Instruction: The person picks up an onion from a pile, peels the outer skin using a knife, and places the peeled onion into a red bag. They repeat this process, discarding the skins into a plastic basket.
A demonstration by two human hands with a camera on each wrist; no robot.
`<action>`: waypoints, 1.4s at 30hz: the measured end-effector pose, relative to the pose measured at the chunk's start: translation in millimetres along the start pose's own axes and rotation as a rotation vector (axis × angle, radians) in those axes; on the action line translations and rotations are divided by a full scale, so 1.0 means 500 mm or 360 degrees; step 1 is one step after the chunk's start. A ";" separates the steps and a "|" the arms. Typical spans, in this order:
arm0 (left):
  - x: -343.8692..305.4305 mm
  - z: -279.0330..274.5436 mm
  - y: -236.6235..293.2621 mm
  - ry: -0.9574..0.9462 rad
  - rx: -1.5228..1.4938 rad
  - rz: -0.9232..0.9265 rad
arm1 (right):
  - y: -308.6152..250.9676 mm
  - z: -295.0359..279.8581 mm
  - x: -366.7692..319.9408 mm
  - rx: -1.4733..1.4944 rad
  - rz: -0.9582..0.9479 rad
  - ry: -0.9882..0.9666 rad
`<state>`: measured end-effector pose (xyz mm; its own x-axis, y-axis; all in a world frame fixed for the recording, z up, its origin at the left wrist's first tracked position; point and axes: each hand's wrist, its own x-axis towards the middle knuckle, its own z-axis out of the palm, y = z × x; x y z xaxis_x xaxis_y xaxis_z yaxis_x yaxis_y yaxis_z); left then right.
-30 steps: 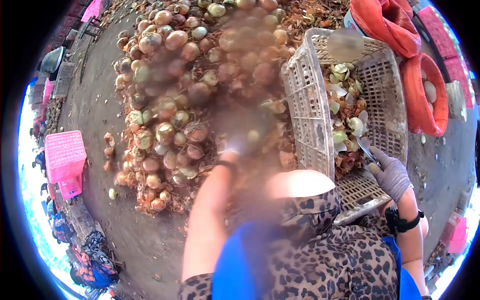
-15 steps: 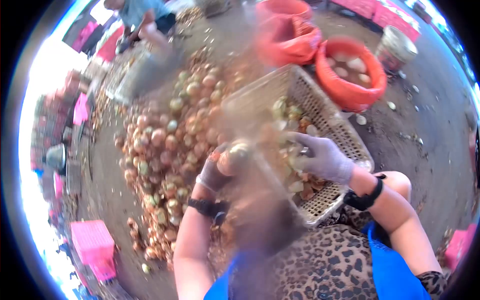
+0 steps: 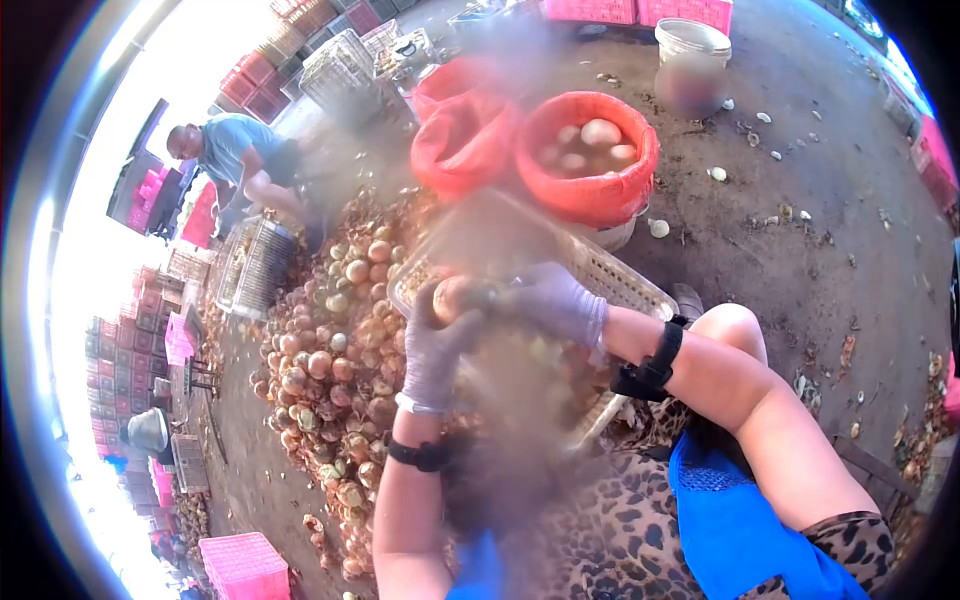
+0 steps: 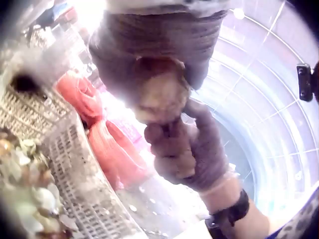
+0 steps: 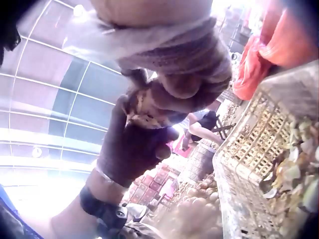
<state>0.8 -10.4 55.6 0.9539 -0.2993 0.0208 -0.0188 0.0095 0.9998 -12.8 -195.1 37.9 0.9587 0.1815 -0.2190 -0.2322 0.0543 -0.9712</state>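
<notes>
My gloved left hand [image 3: 435, 340] holds a brown-skinned onion [image 3: 455, 298] up above the near end of a plastic crate [image 3: 625, 283]. The gloved right hand [image 3: 555, 302] meets the onion from the other side, fingers curled close against it. In the left wrist view, the onion [image 4: 164, 97] shows a pale, partly bared side between both hands. The right fingers [image 4: 174, 157] are folded; the small knife seen in that hand earlier is hidden now. Peelings and onion scraps [image 5: 294, 169] lie inside the crate. A blurred smudge covers part of the head view.
A large pile of unpeeled onions [image 3: 330, 370] spreads left of the crate. Beyond it stand a red-lined bucket [image 3: 585, 195] of peeled onions and a red sack [image 3: 460, 145]. A person [image 3: 235, 150] crouches far left by another crate [image 3: 255, 270]. A white bucket [image 3: 692, 42] stands farther back.
The head view has swung up and to the right. The left hand has come from the pile with an onion, and the right hand has moved from the crate to that onion.
</notes>
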 end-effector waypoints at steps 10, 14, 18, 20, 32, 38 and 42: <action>0.007 0.016 -0.088 0.0360 -0.0015 0.0019 | 0.036 0.006 0.001 0.0246 0.0066 -0.0102; 0.032 0.017 -0.075 0.0332 0.0024 -0.0006 | 0.057 0.009 0.021 0.0020 -0.0265 -0.0167; 0.058 0.012 -0.102 0.0278 -0.0019 0.0000 | 0.083 0.015 0.036 0.0362 -0.0060 -0.0048; 0.061 -0.004 -0.112 0.0243 0.0066 -0.0106 | 0.145 0.015 0.055 -0.0123 -0.0635 -0.0009; 0.063 -0.036 -0.190 0.0224 -0.0034 -0.0227 | 0.070 0.073 0.021 0.0613 0.0487 0.0232; 0.080 -0.055 -0.211 0.0121 0.0176 -0.0016 | 0.072 0.064 0.026 0.0427 0.0403 0.0270; 0.080 -0.061 -0.186 0.0256 0.0272 0.0225 | 0.016 0.051 0.022 0.1092 0.0409 -0.0046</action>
<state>49.7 5.7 -36.8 0.9733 -0.1509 0.1729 -0.1922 -0.1247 0.9734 -8.4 -167.8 30.1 0.8577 0.2963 -0.4201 -0.5086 0.6078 -0.6098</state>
